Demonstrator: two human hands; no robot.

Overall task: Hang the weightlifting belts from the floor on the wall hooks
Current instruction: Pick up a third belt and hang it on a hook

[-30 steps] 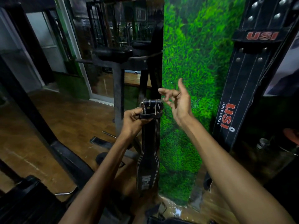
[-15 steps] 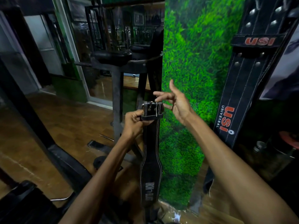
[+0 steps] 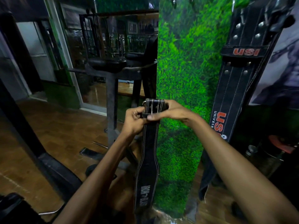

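A black weightlifting belt [image 3: 148, 159] with white stitching hangs straight down in front of me, its metal buckle end [image 3: 153, 106] at the top. My left hand [image 3: 134, 120] grips the belt just under the buckle from the left. My right hand [image 3: 168, 111] grips the buckle end from the right, thumb on the front. A second, larger black belt [image 3: 233, 88] with red USI lettering hangs against the wall on the right. Metal wall hooks [image 3: 174, 1] show at the top edge of the green grass-textured wall panel [image 3: 187, 78].
A black gym bench frame [image 3: 111, 73] stands behind the belt on the left, over a brown wooden floor [image 3: 53, 135]. A dark slanted machine beam [image 3: 21, 123] crosses the left side. Dark gear and a red plate [image 3: 281, 143] sit at the right.
My right hand, which was open in the air beside the belt, has come down and closed on the buckle end. The view has tilted up, bringing the hooks into sight.
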